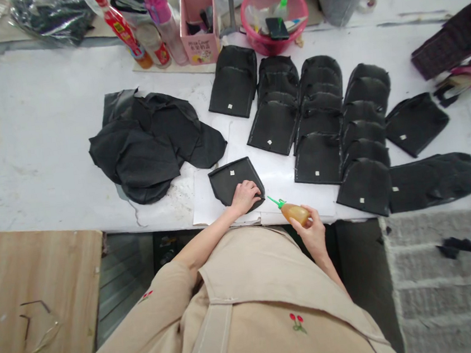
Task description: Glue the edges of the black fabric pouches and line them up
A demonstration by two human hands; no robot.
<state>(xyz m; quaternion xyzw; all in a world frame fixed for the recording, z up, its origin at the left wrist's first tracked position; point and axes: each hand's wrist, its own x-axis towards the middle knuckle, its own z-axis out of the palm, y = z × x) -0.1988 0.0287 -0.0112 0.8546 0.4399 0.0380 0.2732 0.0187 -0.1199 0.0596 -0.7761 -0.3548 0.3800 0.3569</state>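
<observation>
My left hand [246, 196] lies on a black fabric piece [231, 183] near the table's front edge, its curled fingers gripping the piece's right-hand rim. A small white square marks the upper part of that piece. In my right hand [313, 225] is a squeeze bottle [295, 213] of amber liquid with a green nozzle. The nozzle tip points left, just beside the piece's edge and apart from it. Behind my left hand, loose black fabric pieces [148, 146] lie in a heap. Overlapping rows of similar black pieces [321, 156] spread to the right.
Along the back stand a red-labelled bottle [123, 28], a pink-capped bottle [162, 21], a pink box [200, 45] and a pink basin [252, 34] with odds and ends. Glasses [41, 326] rest on a wooden board [59, 262] at left. A grey cloth [434, 301] is at lower right.
</observation>
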